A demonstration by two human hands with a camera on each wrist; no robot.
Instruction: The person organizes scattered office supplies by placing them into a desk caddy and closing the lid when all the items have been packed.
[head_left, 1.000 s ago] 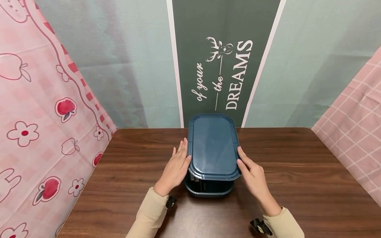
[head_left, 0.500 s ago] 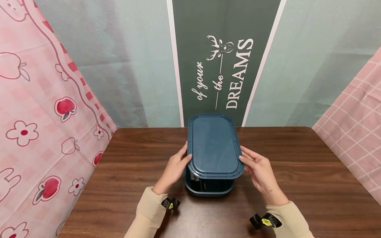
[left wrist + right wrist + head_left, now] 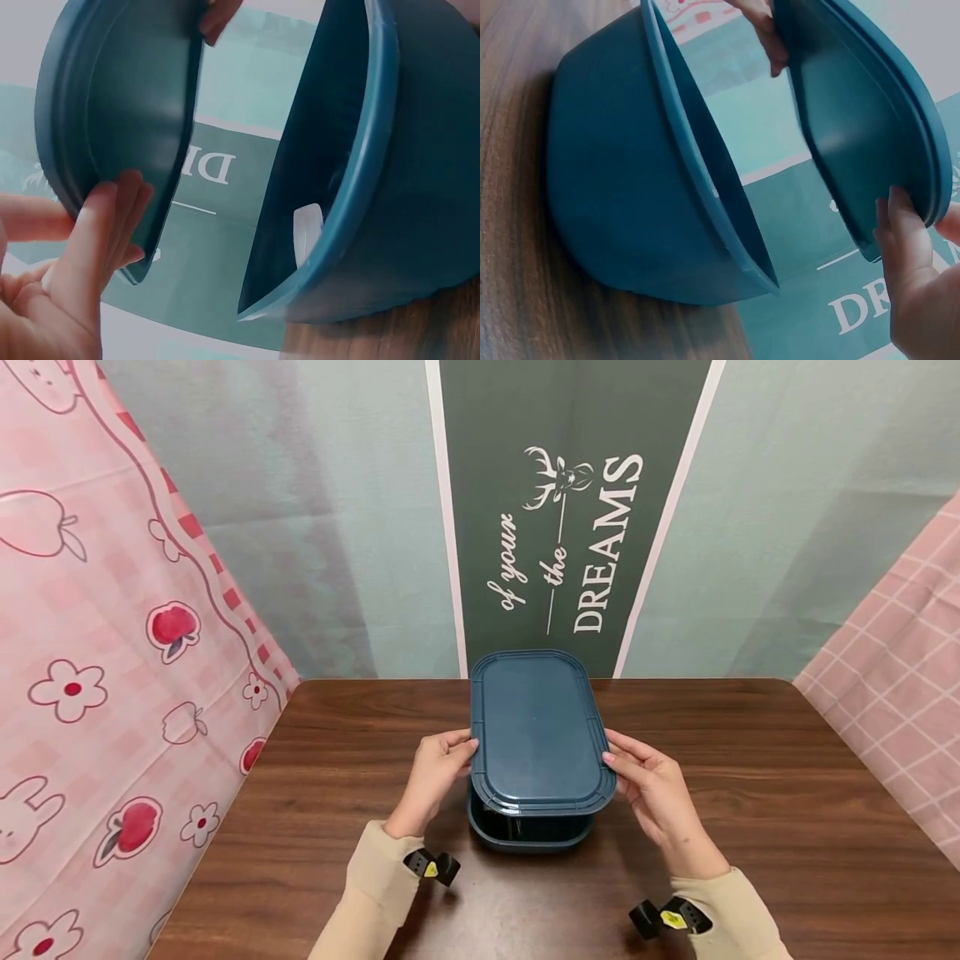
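A dark blue lid is held above a dark blue plastic box, with a gap between them in both wrist views. My left hand pinches the lid's left edge, thumb on top and fingers underneath. On the opposite edge my right hand grips the lid the same way. The box stands on the table, its top uncovered. Inside it the left wrist view shows a small whitish piece, its kind unclear. In the head view the lid hides most of the inside.
The brown wooden table reaches out on both sides of the box. Behind it hangs a green cloth with white lettering. A pink patterned cloth hangs at the left and a pink checked one at the right.
My hands have gone from resting along the lid's sides to pinching its edges. The lid has been lifted off the box and its near end has shifted slightly right.
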